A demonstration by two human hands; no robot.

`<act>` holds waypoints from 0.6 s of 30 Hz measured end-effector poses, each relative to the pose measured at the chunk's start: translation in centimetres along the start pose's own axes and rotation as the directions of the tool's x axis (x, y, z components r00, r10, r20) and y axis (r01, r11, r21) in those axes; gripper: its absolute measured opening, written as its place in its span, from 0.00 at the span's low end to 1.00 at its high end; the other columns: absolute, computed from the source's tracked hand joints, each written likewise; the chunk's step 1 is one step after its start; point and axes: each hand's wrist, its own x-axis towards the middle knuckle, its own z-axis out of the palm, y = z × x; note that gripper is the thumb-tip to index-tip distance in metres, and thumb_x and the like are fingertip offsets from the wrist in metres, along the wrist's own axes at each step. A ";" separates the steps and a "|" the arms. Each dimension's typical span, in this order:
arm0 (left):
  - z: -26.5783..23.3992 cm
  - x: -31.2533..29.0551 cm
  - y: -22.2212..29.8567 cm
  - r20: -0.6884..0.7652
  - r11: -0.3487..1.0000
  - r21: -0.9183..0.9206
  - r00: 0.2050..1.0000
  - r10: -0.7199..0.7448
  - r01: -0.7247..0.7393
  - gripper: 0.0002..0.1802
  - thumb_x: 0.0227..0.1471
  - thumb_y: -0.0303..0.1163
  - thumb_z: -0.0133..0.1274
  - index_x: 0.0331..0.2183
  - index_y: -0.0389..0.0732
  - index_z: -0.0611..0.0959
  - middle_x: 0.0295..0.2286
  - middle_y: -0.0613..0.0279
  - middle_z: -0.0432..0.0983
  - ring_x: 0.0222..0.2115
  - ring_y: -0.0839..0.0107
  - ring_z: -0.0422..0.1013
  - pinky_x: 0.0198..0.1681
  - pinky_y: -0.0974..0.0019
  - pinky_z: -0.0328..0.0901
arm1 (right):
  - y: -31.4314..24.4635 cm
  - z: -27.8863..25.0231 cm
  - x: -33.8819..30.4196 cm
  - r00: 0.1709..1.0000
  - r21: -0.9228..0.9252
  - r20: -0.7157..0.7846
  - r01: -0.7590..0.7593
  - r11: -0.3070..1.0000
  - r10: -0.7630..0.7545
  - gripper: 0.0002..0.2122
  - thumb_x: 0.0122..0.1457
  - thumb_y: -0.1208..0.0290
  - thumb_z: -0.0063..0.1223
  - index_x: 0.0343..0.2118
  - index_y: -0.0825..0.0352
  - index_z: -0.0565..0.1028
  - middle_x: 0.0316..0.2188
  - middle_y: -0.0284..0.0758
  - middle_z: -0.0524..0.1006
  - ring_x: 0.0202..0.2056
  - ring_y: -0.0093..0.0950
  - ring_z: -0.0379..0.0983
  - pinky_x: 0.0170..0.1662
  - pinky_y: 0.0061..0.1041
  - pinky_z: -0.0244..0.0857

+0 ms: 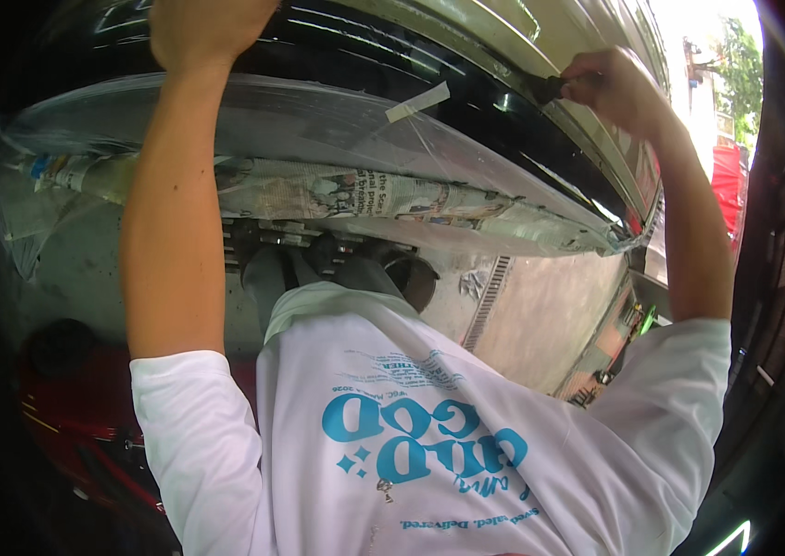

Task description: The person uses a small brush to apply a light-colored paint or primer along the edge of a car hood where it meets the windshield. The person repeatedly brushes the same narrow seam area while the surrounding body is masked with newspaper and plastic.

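Observation:
In front of me curves a glossy vehicle body, with a black panel [355,42] below an olive-gold panel [587,32]. My right hand [610,88] is closed on a small black tool [545,89], whose far end meets the gold panel near its border with the black one. The exact kind of tool cannot be made out. My left hand [212,28] reaches up over the black panel at the top edge. Its fingers are out of the picture. A short strip of pale tape [417,102] sticks to the black panel's lower edge and the clear plastic film [318,120].
Newspaper [355,193] covers a long strip below the film. A dark round container [411,278] stands by my legs, near a floor drain grate [489,301]. Something red and glossy [77,435] is at the lower left. A red sheet [728,190] hangs at the right.

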 end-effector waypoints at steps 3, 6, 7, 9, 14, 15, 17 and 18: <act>0.3 0.4 -0.1 0.010 0.998 -0.056 1.000 0.011 -0.010 0.24 0.47 0.49 0.65 0.20 0.39 0.77 0.20 0.46 0.75 0.26 0.43 0.73 0.31 0.45 0.66 | 0.1 -2.3 1.4 0.989 0.008 0.145 0.003 1.000 -0.004 0.08 0.57 0.73 0.66 0.39 0.68 0.84 0.35 0.47 0.84 0.36 0.41 0.82 0.42 0.37 0.75; 0.0 0.7 -0.5 -0.019 0.999 -0.043 1.000 0.021 -0.022 0.24 0.47 0.50 0.65 0.20 0.40 0.77 0.20 0.47 0.75 0.26 0.43 0.73 0.30 0.45 0.66 | -0.9 -1.5 -0.2 0.997 -0.079 -0.018 0.071 0.994 -0.073 0.08 0.57 0.73 0.66 0.39 0.68 0.84 0.35 0.47 0.84 0.36 0.41 0.83 0.42 0.36 0.75; 0.1 0.5 -0.7 -0.029 0.999 -0.029 0.999 0.032 -0.032 0.24 0.47 0.50 0.65 0.20 0.40 0.77 0.20 0.47 0.75 0.25 0.43 0.73 0.30 0.45 0.66 | -1.2 -0.2 -1.6 0.990 -0.102 -0.099 0.088 0.991 -0.099 0.08 0.57 0.73 0.66 0.39 0.68 0.84 0.35 0.47 0.84 0.35 0.41 0.83 0.41 0.36 0.75; 0.3 0.6 -0.4 -0.027 0.999 -0.027 0.999 0.031 -0.032 0.23 0.47 0.49 0.65 0.20 0.40 0.77 0.20 0.47 0.75 0.25 0.43 0.73 0.30 0.46 0.66 | -0.7 2.4 -3.8 0.969 -0.116 -0.238 0.045 0.992 -0.072 0.08 0.59 0.69 0.64 0.40 0.65 0.84 0.36 0.44 0.84 0.36 0.43 0.82 0.42 0.40 0.75; 0.2 0.6 -0.2 -0.008 1.000 -0.025 1.000 0.011 -0.011 0.24 0.47 0.50 0.65 0.20 0.40 0.77 0.20 0.47 0.75 0.26 0.44 0.73 0.31 0.46 0.66 | -3.0 5.0 -5.7 0.933 -0.175 -0.358 -0.116 0.978 0.047 0.07 0.63 0.65 0.60 0.39 0.60 0.83 0.37 0.42 0.83 0.37 0.48 0.81 0.43 0.46 0.75; 0.3 0.5 -0.2 -0.010 1.000 -0.024 1.000 0.012 -0.012 0.24 0.47 0.50 0.65 0.19 0.40 0.77 0.20 0.47 0.75 0.26 0.44 0.73 0.31 0.46 0.66 | -3.1 5.4 -5.8 0.928 -0.191 -0.369 -0.135 0.972 0.057 0.07 0.63 0.65 0.60 0.38 0.61 0.83 0.36 0.42 0.83 0.37 0.48 0.81 0.43 0.46 0.75; 0.3 0.4 -0.2 -0.024 1.000 -0.013 1.000 0.000 0.000 0.24 0.47 0.50 0.66 0.20 0.39 0.77 0.21 0.47 0.75 0.26 0.44 0.73 0.31 0.46 0.66 | -3.3 5.6 -5.7 0.922 -0.197 -0.384 -0.120 0.973 0.036 0.07 0.63 0.64 0.59 0.37 0.62 0.82 0.36 0.42 0.82 0.36 0.48 0.81 0.43 0.46 0.75; 0.3 0.3 -0.2 -0.027 1.000 -0.003 1.000 -0.012 0.012 0.24 0.47 0.50 0.65 0.20 0.39 0.77 0.21 0.47 0.75 0.26 0.44 0.73 0.31 0.46 0.66 | -3.1 5.8 -5.5 0.922 -0.199 -0.386 -0.113 0.973 0.028 0.08 0.63 0.64 0.59 0.37 0.62 0.82 0.36 0.42 0.82 0.36 0.48 0.81 0.43 0.46 0.75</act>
